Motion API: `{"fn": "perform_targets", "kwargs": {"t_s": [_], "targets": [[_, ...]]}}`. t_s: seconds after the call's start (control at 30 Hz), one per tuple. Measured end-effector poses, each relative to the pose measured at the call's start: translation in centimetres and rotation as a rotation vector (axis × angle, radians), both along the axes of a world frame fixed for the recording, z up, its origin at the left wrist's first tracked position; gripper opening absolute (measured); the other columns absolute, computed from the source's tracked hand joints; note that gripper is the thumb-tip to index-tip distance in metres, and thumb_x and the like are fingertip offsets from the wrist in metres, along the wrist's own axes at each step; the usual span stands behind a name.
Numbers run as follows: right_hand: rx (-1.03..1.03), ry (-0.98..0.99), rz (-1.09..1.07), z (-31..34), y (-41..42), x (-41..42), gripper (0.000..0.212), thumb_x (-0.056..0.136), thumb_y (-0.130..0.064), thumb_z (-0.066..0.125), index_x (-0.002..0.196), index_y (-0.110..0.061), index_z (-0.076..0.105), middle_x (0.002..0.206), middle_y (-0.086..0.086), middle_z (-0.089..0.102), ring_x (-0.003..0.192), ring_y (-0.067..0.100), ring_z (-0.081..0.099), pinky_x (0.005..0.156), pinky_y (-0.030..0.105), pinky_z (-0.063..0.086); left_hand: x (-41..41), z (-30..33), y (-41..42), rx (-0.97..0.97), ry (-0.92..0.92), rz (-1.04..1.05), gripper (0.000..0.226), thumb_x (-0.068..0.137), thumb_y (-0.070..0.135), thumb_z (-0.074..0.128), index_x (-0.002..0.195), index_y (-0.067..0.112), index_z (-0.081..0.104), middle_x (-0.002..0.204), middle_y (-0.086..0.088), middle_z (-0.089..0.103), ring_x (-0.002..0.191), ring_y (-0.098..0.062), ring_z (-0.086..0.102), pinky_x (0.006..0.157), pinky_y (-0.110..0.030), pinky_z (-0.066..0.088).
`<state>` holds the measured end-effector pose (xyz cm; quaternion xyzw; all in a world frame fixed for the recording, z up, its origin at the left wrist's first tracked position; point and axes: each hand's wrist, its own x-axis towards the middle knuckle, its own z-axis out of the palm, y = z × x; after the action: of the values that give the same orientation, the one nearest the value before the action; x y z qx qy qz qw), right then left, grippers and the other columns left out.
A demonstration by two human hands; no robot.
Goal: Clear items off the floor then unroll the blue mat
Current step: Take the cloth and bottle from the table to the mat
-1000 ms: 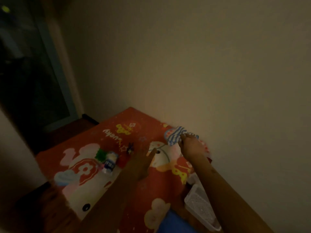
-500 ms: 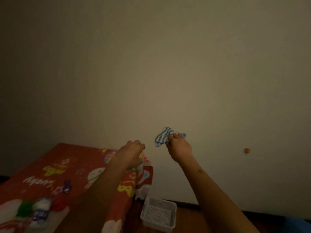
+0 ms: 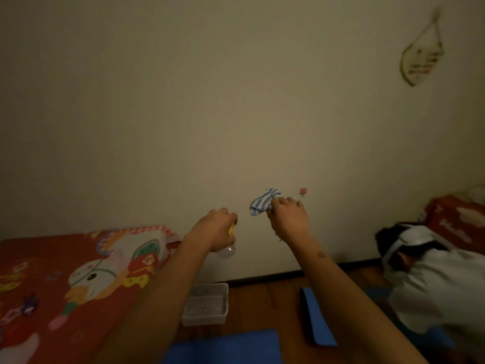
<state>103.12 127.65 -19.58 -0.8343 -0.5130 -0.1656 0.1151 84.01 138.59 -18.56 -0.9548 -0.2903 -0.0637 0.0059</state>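
Dim light falls on a plain cream wall (image 3: pixel 210 114) that fills most of the view, with dark wooden floor (image 3: pixel 262 306) along the bottom. On that floor, at the lower edge, lies the blue mat (image 3: pixel 225 345), seen as a flat blue stretch between the two forearms; whether it is rolled or spread cannot be told from here. A second narrow blue piece (image 3: pixel 316 317) lies on the floor just to its right, under the right forearm.

Both arms reach forward and up in front of the wall. The right hand (image 3: pixel 288 219) pinches a small blue-and-white striped cloth (image 3: pixel 262 202), which hangs out to the left of its fingers. The left hand (image 3: pixel 216 228) is curled round something with a yellow part and a clear rounded part (image 3: pixel 228 250) showing under the fist; what it is cannot be made out.

Below the left hand, a white perforated basket (image 3: pixel 206 304) sits on the floor, beside a red cartoon-printed bedcover (image 3: pixel 52 285) that takes up the left side. A small purple object (image 3: pixel 29 306) lies on that cover. At the right, a person in white clothing (image 3: pixel 433 285) lies low near the floor, in front of a red printed cushion (image 3: pixel 456 222). A leaf-shaped hanging (image 3: pixel 421 59) is on the wall at upper right, and a small pink mark (image 3: pixel 303 191) is on the wall near the cloth.
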Motion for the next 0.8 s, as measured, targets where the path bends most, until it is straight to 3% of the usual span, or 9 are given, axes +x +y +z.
{"fn": "perform_targets", "kwargs": {"t_s": [0.33,0.5,0.6,0.8], "targets": [[-0.044,0.01,-0.157,-2.1,-6.7,4.4,0.041,0.099,-0.036,0.043,0.131,-0.011,0.053,0.139,0.011,0.053,0.136,0.032,0.034,0.115,0.048,0.017,7.5,-2.4,-4.0,-0.045,0.016,-0.153,0.041,0.081,0.036,0.06,0.119,0.02,0.055,0.115,-0.009,0.051,0.105,-0.033,0.05,0.082,-0.042,0.048],[-0.027,0.04,-0.199,-4.2,-9.0,5.7,0.034,0.1,-0.033,0.042,0.117,-0.009,0.058,0.125,0.014,0.06,0.119,0.034,0.046,0.103,0.043,0.03,10.6,-4.7,-5.3,-0.074,0.047,-0.229,0.04,0.082,0.035,0.061,0.118,0.019,0.056,0.114,-0.01,0.052,0.104,-0.032,0.051,0.08,-0.041,0.049],[-0.013,0.062,-0.241,-7.1,-10.3,6.8,0.034,0.101,-0.033,0.04,0.116,-0.009,0.058,0.122,0.013,0.06,0.116,0.034,0.048,0.103,0.043,0.03,12.8,-7.1,-6.3,-0.094,0.048,-0.272,0.039,0.084,0.035,0.06,0.119,0.019,0.055,0.114,-0.01,0.051,0.104,-0.032,0.05,0.079,-0.041,0.049],[-0.038,0.156,-0.325,-15.6,-13.6,8.5,0.038,0.1,-0.031,0.043,0.128,-0.006,0.053,0.133,0.016,0.053,0.13,0.037,0.039,0.111,0.047,0.023,16.6,-15.2,-9.2,-0.117,0.093,-0.333,0.044,0.082,0.037,0.064,0.12,0.017,0.053,0.119,-0.011,0.051,0.108,-0.034,0.049,0.081,-0.044,0.049]]}}
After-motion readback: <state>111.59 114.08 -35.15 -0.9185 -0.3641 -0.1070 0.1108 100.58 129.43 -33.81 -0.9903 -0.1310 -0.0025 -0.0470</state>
